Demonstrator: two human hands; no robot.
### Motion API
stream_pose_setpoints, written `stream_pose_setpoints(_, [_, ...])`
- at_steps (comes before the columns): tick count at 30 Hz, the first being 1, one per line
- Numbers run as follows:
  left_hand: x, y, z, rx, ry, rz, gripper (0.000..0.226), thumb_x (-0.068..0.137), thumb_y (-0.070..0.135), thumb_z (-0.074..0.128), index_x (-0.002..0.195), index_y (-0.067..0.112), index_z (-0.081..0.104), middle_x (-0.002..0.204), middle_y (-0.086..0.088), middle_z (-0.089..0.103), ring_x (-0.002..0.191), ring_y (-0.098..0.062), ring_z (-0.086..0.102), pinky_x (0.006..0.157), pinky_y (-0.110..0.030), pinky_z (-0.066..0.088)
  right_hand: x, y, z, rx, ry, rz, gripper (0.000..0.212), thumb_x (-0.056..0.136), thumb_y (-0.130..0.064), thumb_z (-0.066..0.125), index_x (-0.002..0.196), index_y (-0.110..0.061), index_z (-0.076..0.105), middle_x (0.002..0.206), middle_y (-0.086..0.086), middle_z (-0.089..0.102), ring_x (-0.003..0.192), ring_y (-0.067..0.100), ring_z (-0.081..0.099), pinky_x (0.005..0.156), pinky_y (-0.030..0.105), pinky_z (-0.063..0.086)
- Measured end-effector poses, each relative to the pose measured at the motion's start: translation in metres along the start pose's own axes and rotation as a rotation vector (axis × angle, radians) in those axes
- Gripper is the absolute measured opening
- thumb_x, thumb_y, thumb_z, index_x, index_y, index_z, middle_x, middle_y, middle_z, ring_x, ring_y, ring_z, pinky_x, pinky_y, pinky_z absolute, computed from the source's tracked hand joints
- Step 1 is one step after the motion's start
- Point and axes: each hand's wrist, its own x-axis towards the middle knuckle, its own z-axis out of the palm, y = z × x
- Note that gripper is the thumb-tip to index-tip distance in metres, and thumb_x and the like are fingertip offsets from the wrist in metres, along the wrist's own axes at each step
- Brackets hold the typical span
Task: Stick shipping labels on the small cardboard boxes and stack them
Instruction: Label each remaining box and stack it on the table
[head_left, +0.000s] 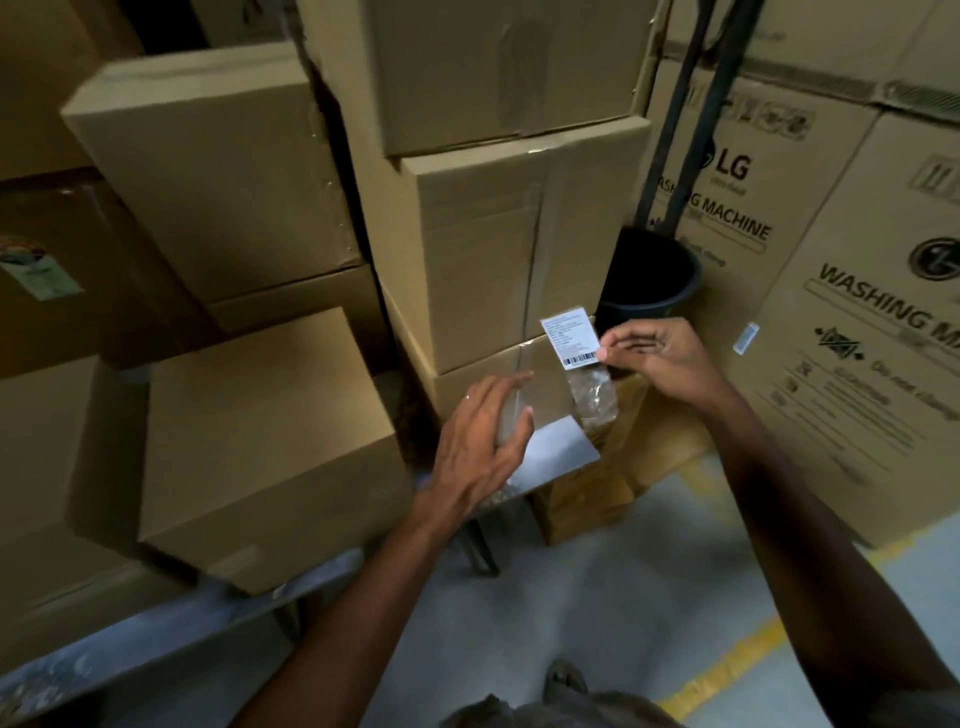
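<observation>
My right hand (660, 358) pinches a white shipping label (569, 338) with a barcode by its right edge. A strip of clear film (592, 397) hangs below the label. The label is held in front of the lower box (483, 384) of a stack of plain cardboard boxes (498, 260). My left hand (480, 436) holds a pale, blurred object, perhaps a roll or a backing sheet, with its fingers against the front of that lower box. Another plain box (260, 441) stands to the left on the grey shelf (550, 457).
More cardboard boxes (208, 171) are piled at the back left. Large washing machine cartons (857, 322) stand at the right. A black bucket (649, 280) sits behind the stack. The grey floor (597, 597) below has a yellow line.
</observation>
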Motion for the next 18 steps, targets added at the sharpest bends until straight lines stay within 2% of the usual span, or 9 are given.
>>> stream_pose_setpoints(9, [0.07, 0.016, 0.093, -0.08, 0.018, -0.086, 0.037, 0.1, 0.025, 0.058, 0.136, 0.023, 0.057, 0.129, 0.007, 0.06, 0.119, -0.008, 0.057, 0.098, -0.038, 0.051, 0.089, 0.068, -0.101, -0.094, 0.06, 0.061, 0.017, 0.079, -0.007, 0.085, 0.079, -0.023, 0.081, 0.084, 0.0, 0.079, 0.083, 0.007, 0.071, 0.088, 0.029, 0.054])
stream_pose_setpoints(14, [0.095, 0.01, 0.117, -0.056, 0.008, -0.136, 0.037, 0.1, 0.032, 0.056, 0.137, 0.028, 0.055, 0.131, 0.011, 0.06, 0.119, -0.009, 0.058, 0.096, -0.042, 0.053, 0.129, 0.09, -0.124, -0.123, 0.113, 0.084, 0.008, 0.08, -0.016, 0.086, 0.086, -0.019, 0.082, 0.089, 0.004, 0.079, 0.088, 0.011, 0.072, 0.088, 0.03, 0.056])
stream_pose_setpoints(18, [0.106, 0.002, 0.125, -0.028, -0.008, -0.156, 0.034, 0.1, 0.035, 0.055, 0.134, 0.032, 0.055, 0.131, 0.013, 0.06, 0.118, -0.009, 0.059, 0.095, -0.042, 0.053, 0.157, 0.1, -0.128, -0.101, 0.174, 0.117, 0.01, 0.082, -0.021, 0.085, 0.09, -0.023, 0.081, 0.089, -0.002, 0.079, 0.088, 0.01, 0.074, 0.072, 0.024, 0.058])
